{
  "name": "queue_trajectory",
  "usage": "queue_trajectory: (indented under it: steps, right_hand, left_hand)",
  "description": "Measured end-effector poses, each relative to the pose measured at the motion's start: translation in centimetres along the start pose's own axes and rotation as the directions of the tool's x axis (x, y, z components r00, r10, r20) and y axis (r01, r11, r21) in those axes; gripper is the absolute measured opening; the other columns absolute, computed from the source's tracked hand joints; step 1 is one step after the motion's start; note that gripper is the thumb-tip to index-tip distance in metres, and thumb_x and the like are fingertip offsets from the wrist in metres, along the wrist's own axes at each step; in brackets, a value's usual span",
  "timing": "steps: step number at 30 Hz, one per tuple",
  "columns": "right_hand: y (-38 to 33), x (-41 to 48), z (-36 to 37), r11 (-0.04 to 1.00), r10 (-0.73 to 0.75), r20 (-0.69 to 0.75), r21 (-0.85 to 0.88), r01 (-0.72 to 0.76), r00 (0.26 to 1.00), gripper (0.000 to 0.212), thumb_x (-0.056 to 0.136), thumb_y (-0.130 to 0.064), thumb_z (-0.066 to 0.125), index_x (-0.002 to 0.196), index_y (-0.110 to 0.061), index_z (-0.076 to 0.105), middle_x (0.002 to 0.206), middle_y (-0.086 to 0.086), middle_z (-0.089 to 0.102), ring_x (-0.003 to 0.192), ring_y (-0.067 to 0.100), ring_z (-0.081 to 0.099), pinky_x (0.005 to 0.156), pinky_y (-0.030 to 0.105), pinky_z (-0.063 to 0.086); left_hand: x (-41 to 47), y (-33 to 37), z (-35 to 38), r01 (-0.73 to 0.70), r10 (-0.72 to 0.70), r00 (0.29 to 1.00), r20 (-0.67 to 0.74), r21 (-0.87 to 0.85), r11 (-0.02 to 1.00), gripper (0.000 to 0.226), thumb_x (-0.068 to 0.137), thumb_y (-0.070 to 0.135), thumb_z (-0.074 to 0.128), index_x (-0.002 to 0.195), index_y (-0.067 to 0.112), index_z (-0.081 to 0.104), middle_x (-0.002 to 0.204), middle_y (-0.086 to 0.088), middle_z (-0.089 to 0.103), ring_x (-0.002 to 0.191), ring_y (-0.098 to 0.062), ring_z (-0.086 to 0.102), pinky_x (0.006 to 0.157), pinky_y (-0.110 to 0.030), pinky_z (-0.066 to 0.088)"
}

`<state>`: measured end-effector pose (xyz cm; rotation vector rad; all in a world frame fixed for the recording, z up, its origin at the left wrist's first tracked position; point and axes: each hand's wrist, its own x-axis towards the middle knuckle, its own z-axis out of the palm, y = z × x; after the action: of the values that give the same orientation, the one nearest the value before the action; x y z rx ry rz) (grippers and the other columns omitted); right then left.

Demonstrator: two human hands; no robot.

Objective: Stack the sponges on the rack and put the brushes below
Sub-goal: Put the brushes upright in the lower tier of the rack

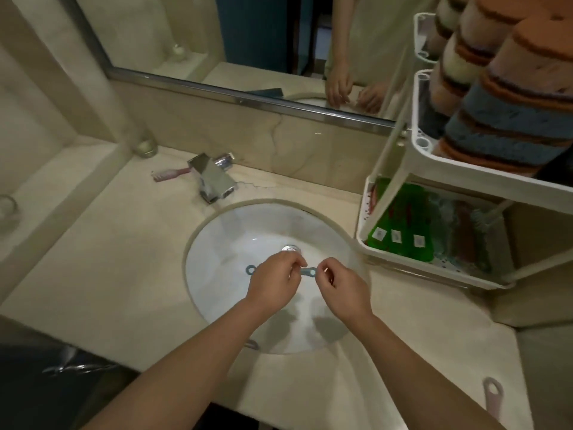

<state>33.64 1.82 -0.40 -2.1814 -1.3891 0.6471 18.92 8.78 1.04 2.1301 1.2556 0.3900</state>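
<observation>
Left hand (273, 280): was bare, wrist uncovered.
Right hand (341, 287): was bare too, wrist uncovered.
Left forearm (192, 367): was bare as far up as could be seen.
Right forearm (412, 358): was likewise bare.
Nails: were too small to make out.
Mirror (217, 41): showed both hands again, bare-wristed; something pale rose above them, and I couldn't tell whether it was clothing.

L hand (273, 282) hides most of blue handle (308, 271); pink handle (492, 398) runs off btm edge.
</observation>
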Motion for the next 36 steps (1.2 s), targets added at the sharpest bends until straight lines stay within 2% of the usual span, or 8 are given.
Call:
queue_trajectory:
  steps: [3,9,13,18,21,28,32,36]
  right_hand:
    - [-1.1,1.6,2.4,0.998,0.058,0.117,-0.015,-0.057,0.991,0.017,0.090,-0.029,0.048,0.104,-0.031,0.057,0.079,-0.010,0.061,0.076,0.014,0.058,0.062,0.029,0.042]
    - [-1.6,4.8,6.0,0.984,0.136,0.216,-0.138,-0.108,0.967,0.036,0.092,-0.024,0.050,0.127,-0.026,0.053,0.114,-0.008,0.060,0.111,0.016,0.051,0.081,0.031,0.046]
    - [-1.4,6.6,8.7,0.966,0.226,0.262,-0.183,-0.182,0.938,0.042,0.089,-0.021,0.052,0.130,-0.026,0.052,0.127,-0.001,0.055,0.118,0.020,0.050,0.085,0.032,0.044]
    - [-0.6,8.6,12.2,0.953,0.270,0.288,-0.214,-0.213,0.919,0.043,0.087,-0.018,0.055,0.128,-0.029,0.055,0.126,0.003,0.057,0.116,0.023,0.054,0.091,0.033,0.046]
    - [-0.1,9.8,13.7,0.952,0.267,0.219,-0.210,-0.221,0.939,0.040,0.086,-0.014,0.054,0.124,-0.023,0.060,0.119,0.006,0.062,0.112,0.027,0.056,0.092,0.037,0.049]
    - [1.5,11.8,16.2,0.928,0.187,0.218,-0.359,-0.100,0.958,0.037,0.080,-0.012,0.055,0.114,-0.018,0.064,0.110,0.004,0.065,0.104,0.026,0.055,0.085,0.038,0.044]
    - [1.9,12.4,16.6,0.920,0.241,0.231,-0.364,-0.146,0.943,0.034,0.075,-0.012,0.058,0.107,-0.020,0.065,0.101,0.002,0.068,0.097,0.026,0.058,0.082,0.035,0.045]
    - [2.4,11.9,16.5,0.915,0.280,0.285,-0.367,-0.166,0.917,0.028,0.081,-0.016,0.058,0.107,-0.022,0.063,0.102,0.002,0.067,0.099,0.025,0.058,0.079,0.034,0.046]
  left_hand:
    - [0.6,-3.4,-1.6,0.090,-0.093,0.993,0.068,0.049,0.995,0.024,0.095,0.021,0.047,0.110,0.029,0.063,0.110,0.012,0.063,0.100,-0.011,0.058,0.084,-0.031,0.048]
    - [3.7,-9.1,-2.7,0.129,-0.166,0.951,0.263,0.151,0.980,0.032,0.089,0.017,0.055,0.118,0.025,0.063,0.118,0.005,0.062,0.109,-0.019,0.055,0.088,-0.033,0.047]
    - [5.2,-12.1,-1.5,0.083,-0.152,0.927,0.343,0.206,0.975,0.034,0.088,0.018,0.057,0.121,0.023,0.062,0.119,0.002,0.062,0.110,-0.021,0.055,0.089,-0.035,0.046]
    - [6.5,-15.1,0.9,0.017,-0.098,0.908,0.408,0.196,0.980,0.036,0.087,0.016,0.059,0.121,0.027,0.064,0.122,0.005,0.062,0.115,-0.021,0.053,0.092,-0.035,0.044]
    - [7.3,-16.2,2.5,-0.067,-0.056,0.892,0.449,0.254,0.965,0.038,0.086,0.015,0.055,0.122,0.027,0.064,0.122,0.004,0.062,0.116,-0.021,0.051,0.090,-0.034,0.045]
    - [8.0,-18.2,5.4,-0.239,0.042,0.894,0.445,0.395,0.887,0.043,0.083,0.020,0.048,0.125,0.028,0.058,0.121,0.007,0.056,0.114,-0.017,0.047,0.090,-0.027,0.036]
    - [8.1,-18.8,6.3,-0.247,0.033,0.900,0.435,0.446,0.860,0.035,0.085,0.022,0.047,0.118,0.025,0.059,0.115,0.004,0.054,0.111,-0.019,0.046,0.091,-0.028,0.031]
    - [7.8,-18.5,6.5,-0.237,-0.005,0.890,0.457,0.472,0.849,0.031,0.083,0.022,0.050,0.113,0.020,0.056,0.113,0.000,0.052,0.109,-0.021,0.044,0.092,-0.029,0.031]
